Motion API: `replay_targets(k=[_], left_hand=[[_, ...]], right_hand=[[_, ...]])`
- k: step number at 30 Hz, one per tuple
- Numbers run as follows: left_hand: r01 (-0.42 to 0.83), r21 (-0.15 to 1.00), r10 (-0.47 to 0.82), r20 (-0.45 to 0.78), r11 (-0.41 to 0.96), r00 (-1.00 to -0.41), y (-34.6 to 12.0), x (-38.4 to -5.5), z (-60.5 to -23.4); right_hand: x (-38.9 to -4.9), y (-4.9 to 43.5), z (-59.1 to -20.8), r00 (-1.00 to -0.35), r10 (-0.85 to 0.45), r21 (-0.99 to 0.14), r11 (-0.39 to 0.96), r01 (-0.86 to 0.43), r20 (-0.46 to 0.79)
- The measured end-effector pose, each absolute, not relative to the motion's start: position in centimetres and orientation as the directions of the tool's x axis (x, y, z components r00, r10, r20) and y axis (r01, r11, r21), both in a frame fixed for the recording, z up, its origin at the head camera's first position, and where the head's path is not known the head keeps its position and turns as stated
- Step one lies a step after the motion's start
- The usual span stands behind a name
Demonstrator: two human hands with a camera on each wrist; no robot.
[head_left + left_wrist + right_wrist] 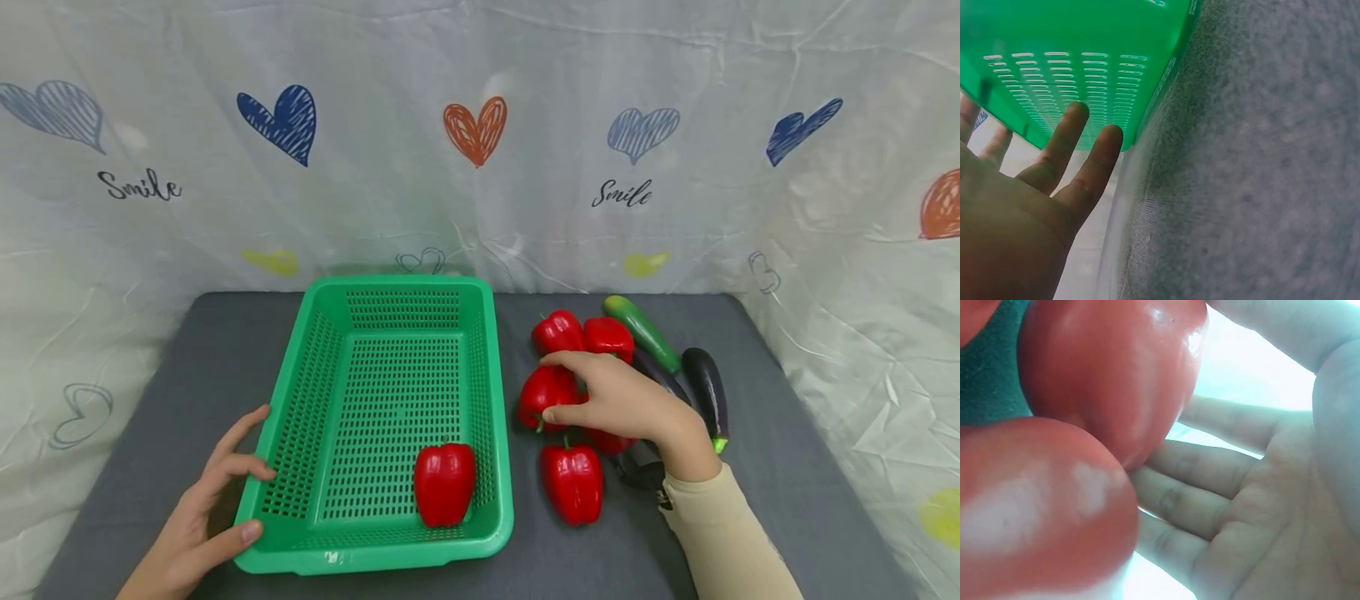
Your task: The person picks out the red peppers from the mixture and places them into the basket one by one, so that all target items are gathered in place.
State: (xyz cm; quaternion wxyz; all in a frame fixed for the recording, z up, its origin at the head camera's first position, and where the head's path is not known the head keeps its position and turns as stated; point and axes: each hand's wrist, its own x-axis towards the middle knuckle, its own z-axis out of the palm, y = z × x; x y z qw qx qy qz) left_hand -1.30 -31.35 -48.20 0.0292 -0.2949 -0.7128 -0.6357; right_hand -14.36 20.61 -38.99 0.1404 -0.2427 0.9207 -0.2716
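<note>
My right hand (pixel 615 400) has its thumb and forefinger around a red bell pepper (pixel 542 392) on the table. In the right wrist view, its fingers reach along the far side of that glossy pepper (pixel 1110 369), with another red pepper (pixel 1035 512) close by. A green perforated plastic basket (pixel 498 467) stands to the left, holding one upright red bell pepper (pixel 445 485). At the basket's near left side is my left hand (pixel 191 521), fingers spread and thumb at the rim. The left wrist view shows those fingers (pixel 1100 162) fairly straight beside the slotted wall.
More red bell peppers lie around the right hand, one nearer the front (pixel 572 483) and one behind (pixel 558 332). Farther right are a green zucchini (pixel 641 332) and dark eggplants (pixel 705 392), one partly hidden by the hand. A heart-printed curtain (pixel 390 167) hangs behind the grey tabletop (pixel 187 375).
</note>
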Motion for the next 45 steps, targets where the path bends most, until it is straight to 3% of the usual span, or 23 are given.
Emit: replay_targets(k=[9, 21, 45], left_hand=[[0.431, 0.901, 0.392, 0.381, 0.044, -0.837, -31.3, -1.1, -48.2], [0.419, 0.907, 0.388, 0.369, 0.051, -0.845, -31.3, -1.1, -48.0], [0.407, 0.91, 0.387, 0.349, 0.077, -0.853, -31.0, -0.9, -47.6]], right_hand=[[-13.9, 20.8, -38.2, -0.86, -0.51, -0.566, 0.716, -0.41, -0.023], [-13.7, 20.5, -37.6, -0.844, -0.493, -0.539, 0.662, -0.52, 0.21], [-12.8, 19.4, -37.4, -0.793, -0.499, -0.508, 0.61, -0.608, 0.35]])
